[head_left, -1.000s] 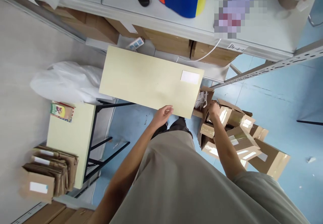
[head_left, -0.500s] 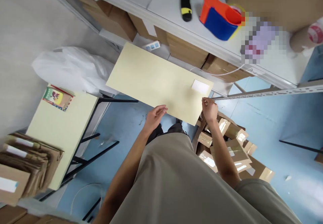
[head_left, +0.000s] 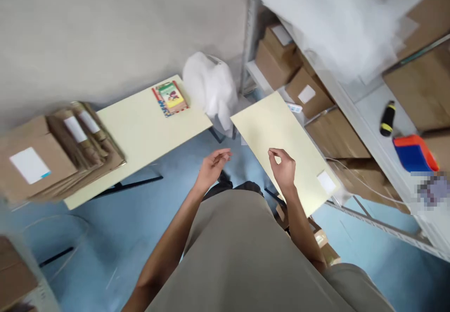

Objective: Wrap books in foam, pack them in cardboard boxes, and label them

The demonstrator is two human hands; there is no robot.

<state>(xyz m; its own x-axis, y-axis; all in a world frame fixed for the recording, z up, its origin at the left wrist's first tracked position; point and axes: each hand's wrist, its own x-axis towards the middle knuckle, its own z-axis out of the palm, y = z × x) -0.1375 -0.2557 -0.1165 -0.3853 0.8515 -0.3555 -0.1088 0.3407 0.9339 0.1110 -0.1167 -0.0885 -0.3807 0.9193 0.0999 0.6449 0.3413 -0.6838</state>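
My left hand (head_left: pixel 211 167) hovers in front of my body over the blue floor, fingers stretched and loosely bent, the thumb near them, nothing visible in it. To its right, my right hand (head_left: pixel 283 167) is above the front edge of a pale yellow tabletop (head_left: pixel 277 124). Its thumb and index finger meet in a pinch, and nothing shows between them. A white label (head_left: pixel 326 182) lies on that tabletop, right of my right hand. Further left, a second pale table (head_left: pixel 140 129) bears a colourful printed packet (head_left: pixel 171 98) and a stack of flattened cardboard boxes (head_left: pixel 84 134).
A stuffed white plastic bag (head_left: pixel 211 87) stands between the tables. The shelf rack at right holds cardboard boxes (head_left: pixel 337 134), a black-and-yellow cutter (head_left: pixel 387 118) and a red-and-blue tape dispenser (head_left: pixel 415 155). More cartons (head_left: pixel 326 251) lie beneath my right arm.
My view has turned left, so the yellow tabletop and shelf now appear further right and the second table nearer the middle. My right hand has left the area beside the label.
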